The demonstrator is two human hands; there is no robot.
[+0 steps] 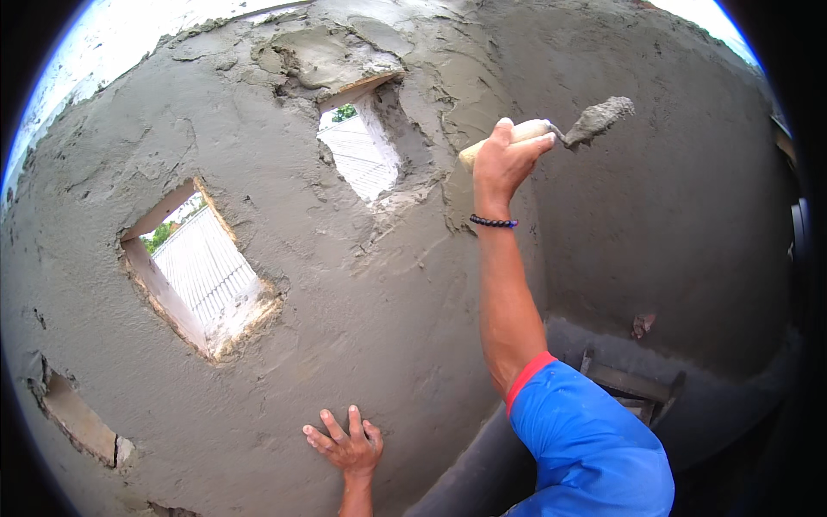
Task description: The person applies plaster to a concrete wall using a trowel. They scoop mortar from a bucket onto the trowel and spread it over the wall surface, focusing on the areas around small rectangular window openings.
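The left hand [348, 446] lay flat low on the wall [655, 224]. Two openings [202, 271] sat above and left of it; the right hand [504, 159] held a trowel [594, 122] up at the right.

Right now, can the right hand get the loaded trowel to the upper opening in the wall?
Probably yes. The right hand holds the trowel raised just right of the upper opening, with nothing but wet plaster between them. The left hand is flat on the wall far below, out of the way.
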